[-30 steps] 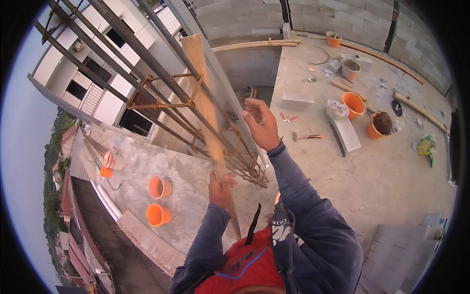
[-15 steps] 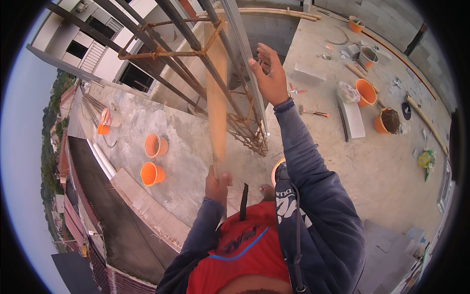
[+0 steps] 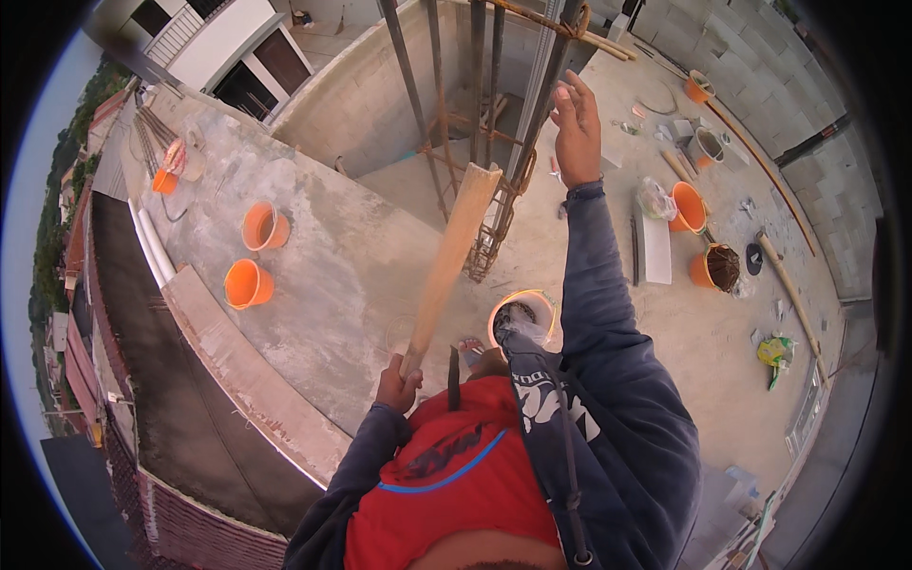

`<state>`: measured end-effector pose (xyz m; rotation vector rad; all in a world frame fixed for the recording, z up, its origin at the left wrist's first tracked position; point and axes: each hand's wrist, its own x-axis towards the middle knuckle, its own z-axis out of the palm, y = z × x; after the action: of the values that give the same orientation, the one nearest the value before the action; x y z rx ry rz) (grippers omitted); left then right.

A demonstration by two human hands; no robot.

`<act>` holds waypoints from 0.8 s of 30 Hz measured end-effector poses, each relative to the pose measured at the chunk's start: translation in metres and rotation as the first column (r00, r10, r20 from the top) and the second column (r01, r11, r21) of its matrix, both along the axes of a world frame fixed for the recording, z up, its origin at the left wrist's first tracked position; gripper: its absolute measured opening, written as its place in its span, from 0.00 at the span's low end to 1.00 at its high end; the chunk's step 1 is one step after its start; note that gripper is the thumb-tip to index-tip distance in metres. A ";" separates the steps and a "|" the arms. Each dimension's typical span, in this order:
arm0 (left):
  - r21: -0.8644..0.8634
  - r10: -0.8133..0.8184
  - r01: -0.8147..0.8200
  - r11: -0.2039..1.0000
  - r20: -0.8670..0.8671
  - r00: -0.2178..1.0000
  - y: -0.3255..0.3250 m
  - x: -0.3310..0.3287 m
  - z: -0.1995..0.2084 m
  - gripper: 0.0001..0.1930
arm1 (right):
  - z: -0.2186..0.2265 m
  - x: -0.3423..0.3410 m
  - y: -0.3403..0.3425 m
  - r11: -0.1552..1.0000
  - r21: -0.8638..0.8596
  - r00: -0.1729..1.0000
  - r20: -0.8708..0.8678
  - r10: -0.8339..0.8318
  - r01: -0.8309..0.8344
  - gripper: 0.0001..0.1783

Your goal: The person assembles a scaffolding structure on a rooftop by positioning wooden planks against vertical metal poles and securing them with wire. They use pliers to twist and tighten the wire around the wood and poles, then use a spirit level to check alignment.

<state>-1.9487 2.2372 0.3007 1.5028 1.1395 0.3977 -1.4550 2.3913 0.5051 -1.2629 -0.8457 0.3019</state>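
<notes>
My left hand [image 3: 397,384] is closed around the lower end of a long wooden board [image 3: 446,266], which slants up and away in front of me. My right hand [image 3: 577,133] is raised with its fingers stretched out, holding nothing. It is close beside a column of steel rebar [image 3: 478,90] tied with rusty stirrups and a pale metal strip [image 3: 540,81]; whether it touches them I cannot tell. The board's far end overlaps the foot of the rebar in view. Below my right forearm stands an orange bucket [image 3: 543,306], partly hidden by my hanging jacket.
Two orange buckets [image 3: 265,226] stand on the concrete to the left, near the roof edge [image 3: 242,389]. At right are another orange bucket [image 3: 686,207], a pale block [image 3: 653,249] and a bamboo pole [image 3: 788,280]. Beyond the rebar lies a walled recess [image 3: 356,104].
The board's far end has come down and away from among the bars, tilting right. My right hand stays raised and open beside the rebar. The view has shifted, showing more of the bucket near my feet.
</notes>
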 end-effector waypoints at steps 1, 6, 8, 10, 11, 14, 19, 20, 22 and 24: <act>0.001 -0.014 0.014 1.000 -0.004 1.000 0.005 0.007 0.002 0.14 | 0.001 0.004 0.002 1.000 -0.009 1.000 0.025 -0.006 0.006 0.30; 0.023 -0.015 0.015 1.000 -0.033 0.999 0.009 0.026 0.027 0.17 | 0.009 0.006 0.005 1.000 0.009 0.997 0.078 0.004 -0.004 0.30; 0.015 0.018 -0.018 1.000 -0.027 0.999 0.002 0.014 0.028 0.18 | 0.007 -0.002 0.004 0.999 0.029 0.998 0.047 0.036 -0.038 0.32; -0.008 0.018 -0.019 1.000 -0.055 0.998 -0.004 0.007 0.029 0.18 | 0.008 -0.003 -0.001 1.000 -0.003 0.999 0.044 0.021 -0.021 0.33; -0.022 0.019 -0.021 1.000 -0.074 0.997 -0.008 0.001 0.029 0.18 | 0.007 -0.002 -0.003 1.000 -0.021 0.999 0.038 0.015 -0.014 0.34; -0.046 0.034 -0.038 0.998 -0.077 0.996 -0.021 -0.014 0.026 0.17 | 0.004 -0.009 -0.007 1.000 -0.006 0.998 0.058 0.027 -0.027 0.29; 0.008 0.012 -0.011 1.000 -0.159 0.987 -0.028 0.000 0.004 0.18 | -0.006 -0.010 -0.004 0.999 -0.013 0.999 0.019 0.045 -0.044 0.29; 0.007 0.019 -0.018 1.000 -0.179 0.984 -0.027 0.006 -0.002 0.18 | -0.004 -0.011 -0.003 0.999 -0.021 0.999 0.014 0.047 -0.047 0.29; 0.004 0.032 -0.032 0.999 -0.210 0.977 -0.025 0.013 -0.008 0.18 | -0.003 -0.011 -0.002 0.998 -0.018 0.998 0.006 0.058 -0.058 0.30; -0.002 0.045 -0.047 0.999 -0.235 0.971 -0.031 0.013 -0.009 0.18 | -0.003 -0.010 0.000 0.997 0.001 0.997 0.000 0.075 -0.075 0.30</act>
<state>-1.9355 2.2065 0.2918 1.5486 1.3621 0.2509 -1.4647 2.3908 0.5024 -1.2316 -0.8943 0.3620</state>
